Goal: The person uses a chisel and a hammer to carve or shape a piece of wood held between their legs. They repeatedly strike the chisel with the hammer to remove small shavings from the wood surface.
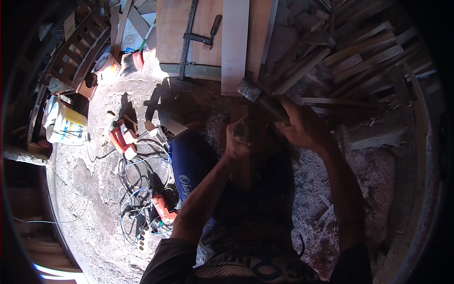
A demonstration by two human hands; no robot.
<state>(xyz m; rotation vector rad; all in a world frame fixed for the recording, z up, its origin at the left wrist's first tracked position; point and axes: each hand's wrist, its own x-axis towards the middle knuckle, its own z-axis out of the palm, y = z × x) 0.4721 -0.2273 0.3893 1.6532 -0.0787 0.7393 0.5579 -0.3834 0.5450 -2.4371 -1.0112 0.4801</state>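
In the middle, my right hand (305, 125) is closed round the handle of a hammer, its dark metal head (250, 89) raised at the lower end of a pale board (234, 42). Below and left of that head, my left hand (232, 144) is closed round a dark, rounded item that I cannot make out in the shadow. An upright brownish piece of wood appears between my legs, close by that hand, its outline unclear.
Red power tools (123, 139) and tangled cables lie on the sunlit floor at left, near a white bucket (66, 120) and a broom head (132, 61). A bar clamp (189, 38) rests on panels ahead. Stacked offcuts (359, 52) fill the right; shavings cover the shaded floor.
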